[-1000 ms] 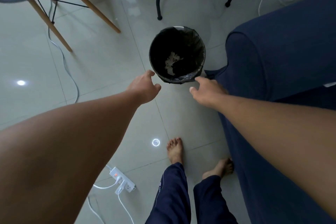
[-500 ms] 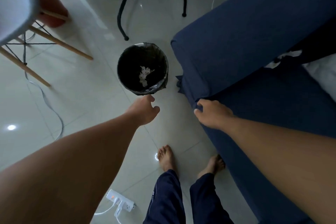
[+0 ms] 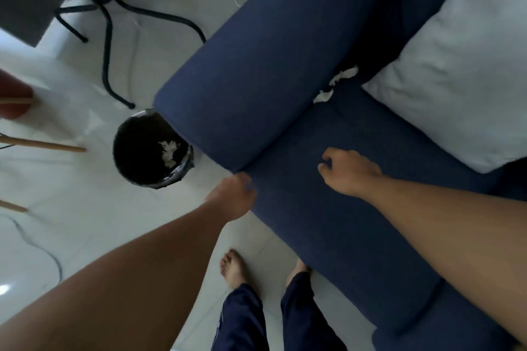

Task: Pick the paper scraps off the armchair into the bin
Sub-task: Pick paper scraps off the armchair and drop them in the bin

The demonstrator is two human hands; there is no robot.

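Neither hand is gripping anything: the right hand (image 3: 349, 171) is hovering over the seat with its fingers loosely curled and apart, empty, and the left hand (image 3: 232, 196) is hanging at the seat's front corner with its fingers curled under, so whether they are pressed together or apart cannot be told.

Under and beyond the right hand, the dark blue fabric armchair (image 3: 285, 65) is filling most of the view, its broad padded armrest running from just past the left hand away toward the far right. Beyond the right hand and to its right, a large white cushion (image 3: 456, 65) is lying on the seat against the backrest. Past the left hand and to its left, the round black-lined waste bin (image 3: 125, 157) is standing on the pale glossy tiled floor (image 3: 85, 222), tucked just beside the front end of the armrest, with crumpled white paper (image 3: 169, 149) lying inside it. Farther out from the left hand, black metal furniture legs (image 3: 108, 37) are standing on the floor.

The remaining white crumpled paper scraps (image 3: 336, 84) are sitting well beyond the right hand, in the crease where the armrest is meeting the seat, near the cushion's corner. They are forming a short ragged string whose long axis is following the crease, pointing from near-left to far-right.
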